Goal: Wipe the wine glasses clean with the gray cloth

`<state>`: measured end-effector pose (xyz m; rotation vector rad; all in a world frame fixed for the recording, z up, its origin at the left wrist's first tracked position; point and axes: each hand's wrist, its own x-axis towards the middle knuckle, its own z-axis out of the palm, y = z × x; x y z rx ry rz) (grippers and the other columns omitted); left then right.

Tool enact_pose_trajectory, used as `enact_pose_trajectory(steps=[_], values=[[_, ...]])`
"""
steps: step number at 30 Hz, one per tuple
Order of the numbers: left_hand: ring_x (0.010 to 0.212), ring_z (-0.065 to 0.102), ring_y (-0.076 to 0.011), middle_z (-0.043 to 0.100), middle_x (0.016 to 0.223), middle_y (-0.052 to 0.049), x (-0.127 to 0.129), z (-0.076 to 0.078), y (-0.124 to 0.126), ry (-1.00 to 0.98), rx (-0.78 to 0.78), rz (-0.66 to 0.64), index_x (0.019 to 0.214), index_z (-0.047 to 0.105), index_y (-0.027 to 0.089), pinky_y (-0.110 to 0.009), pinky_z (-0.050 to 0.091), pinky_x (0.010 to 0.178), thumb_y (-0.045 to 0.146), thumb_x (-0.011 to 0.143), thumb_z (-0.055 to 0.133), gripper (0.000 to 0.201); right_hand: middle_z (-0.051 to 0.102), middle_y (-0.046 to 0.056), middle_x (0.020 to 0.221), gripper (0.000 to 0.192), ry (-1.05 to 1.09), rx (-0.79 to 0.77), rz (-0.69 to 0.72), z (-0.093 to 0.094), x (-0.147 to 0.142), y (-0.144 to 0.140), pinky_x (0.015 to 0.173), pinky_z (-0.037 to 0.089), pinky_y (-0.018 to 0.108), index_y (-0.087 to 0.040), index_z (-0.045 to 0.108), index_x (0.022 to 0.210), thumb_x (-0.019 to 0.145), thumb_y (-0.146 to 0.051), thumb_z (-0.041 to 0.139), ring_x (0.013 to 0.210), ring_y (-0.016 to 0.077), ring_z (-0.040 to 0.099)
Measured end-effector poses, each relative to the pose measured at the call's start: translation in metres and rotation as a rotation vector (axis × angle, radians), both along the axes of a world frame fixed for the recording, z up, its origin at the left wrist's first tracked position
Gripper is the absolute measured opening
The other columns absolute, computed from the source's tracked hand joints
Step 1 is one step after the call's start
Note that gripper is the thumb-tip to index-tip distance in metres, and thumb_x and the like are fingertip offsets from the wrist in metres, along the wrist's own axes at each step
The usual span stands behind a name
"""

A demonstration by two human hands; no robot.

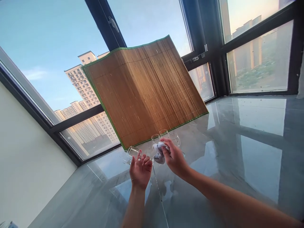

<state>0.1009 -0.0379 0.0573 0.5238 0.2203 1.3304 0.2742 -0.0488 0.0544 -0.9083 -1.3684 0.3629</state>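
While left hand (140,169) grips one glass (130,154), right hand (175,158) pinches one cloth (158,154), three glasses upright (163,136).

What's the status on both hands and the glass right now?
Left hand holds tilted glass. Right hand holds white cloth. Three more glasses stand just behind, before bamboo mat.

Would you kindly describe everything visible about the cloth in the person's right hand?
The cloth is small, white to pale grey and crumpled, looking like soft fabric. The right hand grips its upper part, and the rest hangs bunched below the fingers. It sits above the glossy grey surface, just in front of the clear glasses; contact with them is unclear.
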Motion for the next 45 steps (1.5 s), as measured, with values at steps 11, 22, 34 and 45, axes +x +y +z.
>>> enact_pose_trajectory(steps=[11,22,34,45], values=[[0.057,0.039,-0.0054,0.045,0.077,-0.001,0.000,0.003,-0.005,-0.183,-0.064,-0.151,0.106,0.058,0.010,-0.010,0.037,0.042,0.066,0.091,0.042,0.060,0.066,0.001,0.085,0.049,-0.177,-0.089,0.213,-0.018,-0.010,0.000,0.072,0.046,0.031,-0.024,0.042,0.133,0.086,-0.019,0.054,0.074,0.0178,0.059],[0.054,0.035,-0.0051,0.042,0.077,0.000,0.004,0.000,-0.007,-0.184,-0.087,-0.141,0.102,0.057,0.010,-0.013,0.036,0.042,0.062,0.092,0.040,0.056,0.070,0.005,0.094,0.040,-0.166,-0.233,0.279,-0.023,-0.011,0.008,0.079,0.048,0.036,-0.021,0.052,0.122,0.082,-0.021,0.057,0.083,0.0210,0.063],[0.059,0.038,-0.0075,0.043,0.078,-0.002,0.005,-0.003,-0.005,-0.114,-0.111,-0.051,0.095,0.060,0.012,-0.016,0.040,0.048,0.058,0.093,0.042,0.050,0.071,0.007,0.103,0.041,-0.216,-0.249,0.212,-0.034,-0.012,0.016,0.084,0.048,0.035,-0.020,0.052,0.122,0.082,-0.021,0.056,0.093,0.0232,0.065],[0.062,0.041,-0.0074,0.051,0.089,-0.007,0.005,0.000,-0.006,0.012,-0.066,-0.049,0.094,0.063,0.015,-0.016,0.042,0.049,0.057,0.092,0.047,0.046,0.072,0.005,0.094,0.058,-0.258,-0.302,0.177,-0.026,-0.006,0.011,0.074,0.047,0.030,-0.019,0.050,0.132,0.075,-0.023,0.064,0.084,0.0229,0.066]])
